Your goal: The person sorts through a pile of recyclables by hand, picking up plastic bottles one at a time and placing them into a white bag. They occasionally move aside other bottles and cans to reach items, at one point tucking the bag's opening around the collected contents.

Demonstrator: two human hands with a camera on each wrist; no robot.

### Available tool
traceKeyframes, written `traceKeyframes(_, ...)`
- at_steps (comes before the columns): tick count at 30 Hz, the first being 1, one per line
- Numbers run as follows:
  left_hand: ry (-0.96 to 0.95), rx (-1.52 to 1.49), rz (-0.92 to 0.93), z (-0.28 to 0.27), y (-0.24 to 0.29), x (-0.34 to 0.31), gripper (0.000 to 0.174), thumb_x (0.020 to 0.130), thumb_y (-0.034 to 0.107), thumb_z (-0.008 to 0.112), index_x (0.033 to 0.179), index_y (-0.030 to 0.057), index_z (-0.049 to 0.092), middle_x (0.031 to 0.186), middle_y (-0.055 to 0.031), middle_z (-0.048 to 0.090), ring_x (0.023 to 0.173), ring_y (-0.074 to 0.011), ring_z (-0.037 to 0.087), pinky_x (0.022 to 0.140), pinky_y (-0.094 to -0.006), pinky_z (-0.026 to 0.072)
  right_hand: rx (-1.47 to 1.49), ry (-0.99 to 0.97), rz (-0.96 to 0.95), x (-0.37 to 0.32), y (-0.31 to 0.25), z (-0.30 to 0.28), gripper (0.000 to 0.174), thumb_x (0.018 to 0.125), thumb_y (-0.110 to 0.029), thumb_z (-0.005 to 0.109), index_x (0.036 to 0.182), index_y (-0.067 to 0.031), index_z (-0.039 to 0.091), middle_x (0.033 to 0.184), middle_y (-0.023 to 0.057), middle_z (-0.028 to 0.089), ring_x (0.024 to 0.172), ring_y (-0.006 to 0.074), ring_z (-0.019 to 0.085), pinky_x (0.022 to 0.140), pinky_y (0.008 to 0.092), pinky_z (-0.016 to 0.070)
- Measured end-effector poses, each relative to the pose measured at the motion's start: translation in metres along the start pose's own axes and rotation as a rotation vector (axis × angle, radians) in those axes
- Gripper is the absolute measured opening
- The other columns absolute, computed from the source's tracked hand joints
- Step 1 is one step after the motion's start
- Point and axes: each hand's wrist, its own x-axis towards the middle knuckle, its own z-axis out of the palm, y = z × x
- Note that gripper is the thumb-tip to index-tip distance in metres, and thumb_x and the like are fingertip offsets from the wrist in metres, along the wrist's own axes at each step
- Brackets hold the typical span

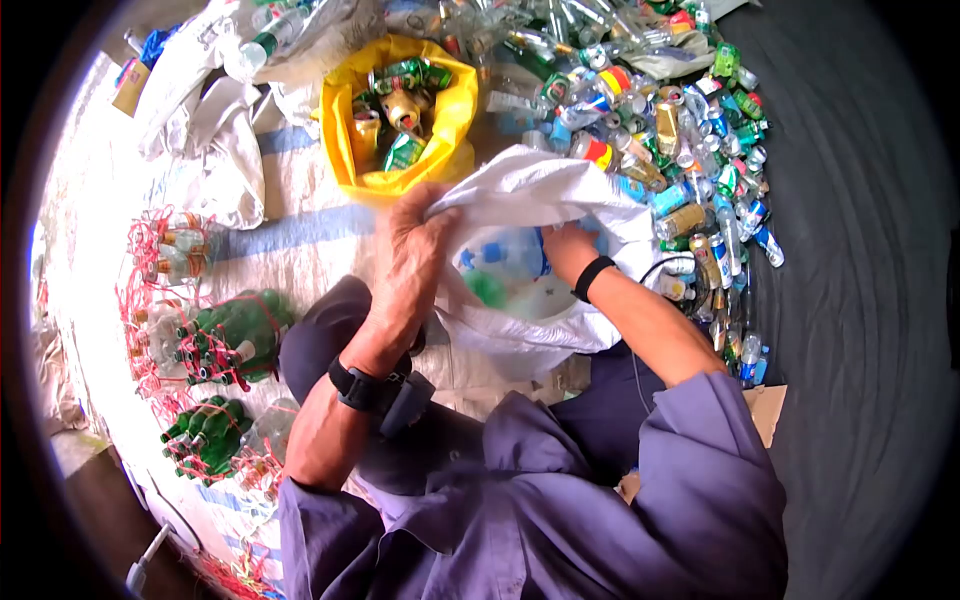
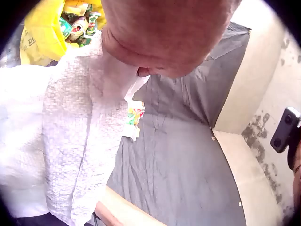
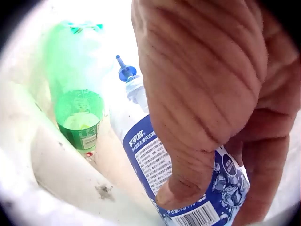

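Observation:
My left hand grips the rim of a white woven sack that stands open between the legs. In the left wrist view the sack's fabric hangs down from under that hand. The right hand reaches inside the sack. There it holds a dish-soap bottle with a blue printed label and a blue pull-up cap, thumb across the label. Beside that bottle in the sack lies a clear-green plastic bottle with a dark green lower band.
A yellow bag of crushed cans stands beyond the sack. Loose cans and bottles pile up at the right, along a dark sheet. Bundles of green bottles tied with red string lie on the left, on a striped tarp.

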Motion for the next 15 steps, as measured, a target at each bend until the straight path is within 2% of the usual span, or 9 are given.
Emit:
traceKeyframes(1, 0.012, 0.000, -0.001, -0.001, -0.003, 0.002, 0.017, 0.090, 0.008, 0.062, 0.104, -0.0014, 0.066, 0.088, -0.0010, 0.066, 0.073, -0.0074, 0.058, 0.067, -0.0205, 0.0466, 0.069, -0.050, -0.014, -0.007, 0.003, -0.016, 0.057, 0.095, -0.015, 0.051, 0.148, -0.0021, 0.037, 0.134, 0.0223, 0.059, 0.128, 0.0387, 0.052, 0.091, 0.0744, 0.0453)
traceKeyframes(4, 0.001, -0.050, -0.082, -0.002, -0.003, 0.000, 0.018, 0.090, 0.007, 0.062, 0.106, -0.0016, 0.065, 0.089, -0.0029, 0.066, 0.072, -0.0084, 0.059, 0.067, -0.0212, 0.0482, 0.075, -0.094, -0.048, -0.012, 0.006, -0.023, 0.053, 0.094, -0.015, 0.051, 0.143, 0.0026, 0.042, 0.136, 0.0239, 0.056, 0.133, 0.0399, 0.047, 0.090, 0.0761, 0.0442)
traceKeyframes(6, -0.009, -0.058, -0.123, 0.000, -0.002, -0.003, 0.029, 0.088, 0.015, 0.058, 0.108, -0.0044, 0.066, 0.088, -0.0041, 0.066, 0.077, -0.0104, 0.057, 0.069, -0.0244, 0.0456, 0.136, -0.085, -0.130, -0.028, 0.013, -0.035, 0.041, 0.092, -0.014, 0.053, 0.127, 0.0072, 0.055, 0.124, 0.0257, 0.063, 0.123, 0.0412, 0.056, 0.089, 0.0661, 0.0503)
traceKeyframes(7, -0.017, -0.054, -0.123, 0.000, -0.003, -0.003, 0.029, 0.088, 0.015, 0.058, 0.108, -0.0044, 0.066, 0.088, -0.0041, 0.066, 0.077, -0.0104, 0.057, 0.069, -0.0244, 0.0456, 0.140, -0.084, -0.122, -0.034, 0.018, -0.038, 0.041, 0.092, -0.014, 0.053, 0.127, 0.0072, 0.055, 0.124, 0.0257, 0.063, 0.123, 0.0412, 0.056, 0.089, 0.0661, 0.0503)
traceKeyframes(9, -0.026, -0.047, -0.127, -0.003, -0.006, 0.001, 0.032, 0.087, 0.015, 0.059, 0.111, -0.0045, 0.065, 0.087, -0.0038, 0.065, 0.075, -0.0101, 0.056, 0.065, -0.0245, 0.0446, 0.444, 0.068, -0.299, -0.041, 0.029, -0.045, 0.029, 0.089, -0.010, 0.056, 0.107, 0.0102, 0.063, 0.105, 0.0279, 0.068, 0.104, 0.0430, 0.065, 0.086, 0.0539, 0.0533)
traceKeyframes(10, -0.035, -0.035, -0.143, -0.002, -0.005, 0.000, 0.032, 0.087, 0.016, 0.059, 0.110, -0.0047, 0.065, 0.088, -0.0045, 0.065, 0.074, -0.0107, 0.057, 0.065, -0.0244, 0.0448, 0.459, 0.181, -0.345, -0.057, 0.032, -0.064, 0.024, 0.087, -0.011, 0.062, 0.102, 0.0078, 0.064, 0.092, 0.0275, 0.068, 0.088, 0.0433, 0.067, 0.082, 0.0476, 0.0530)
traceKeyframes(11, -0.038, -0.035, -0.144, -0.002, -0.005, 0.001, 0.032, 0.087, 0.016, 0.059, 0.110, -0.0047, 0.065, 0.088, -0.0045, 0.065, 0.074, -0.0107, 0.057, 0.065, -0.0244, 0.0448, 0.460, 0.181, -0.343, -0.075, 0.035, -0.090, 0.024, 0.087, -0.011, 0.062, 0.102, 0.0078, 0.064, 0.092, 0.0275, 0.068, 0.088, 0.0433, 0.067, 0.082, 0.0476, 0.0530)
traceKeyframes(13, -0.053, -0.078, -0.154, -0.002, -0.007, 0.003, 0.021, 0.090, 0.007, 0.060, 0.109, -0.0010, 0.062, 0.091, -0.0064, 0.068, 0.073, -0.0117, 0.063, 0.067, -0.0232, 0.0518, 0.732, 0.254, -0.305, -0.110, 0.039, -0.135, 0.028, 0.086, -0.016, 0.067, 0.108, 0.0021, 0.065, 0.092, 0.0248, 0.069, 0.087, 0.0411, 0.067, 0.077, 0.0485, 0.0532)
traceKeyframes(15, -0.058, -0.068, -0.140, -0.002, -0.008, 0.004, 0.021, 0.090, 0.008, 0.061, 0.109, -0.0011, 0.062, 0.091, -0.0063, 0.068, 0.073, -0.0116, 0.063, 0.067, -0.0231, 0.0516, 0.811, 0.397, -0.204, -0.132, 0.050, -0.141, 0.032, 0.087, -0.022, 0.070, 0.112, -0.0029, 0.066, 0.091, 0.0209, 0.069, 0.087, 0.0397, 0.067, 0.074, 0.0486, 0.0528)
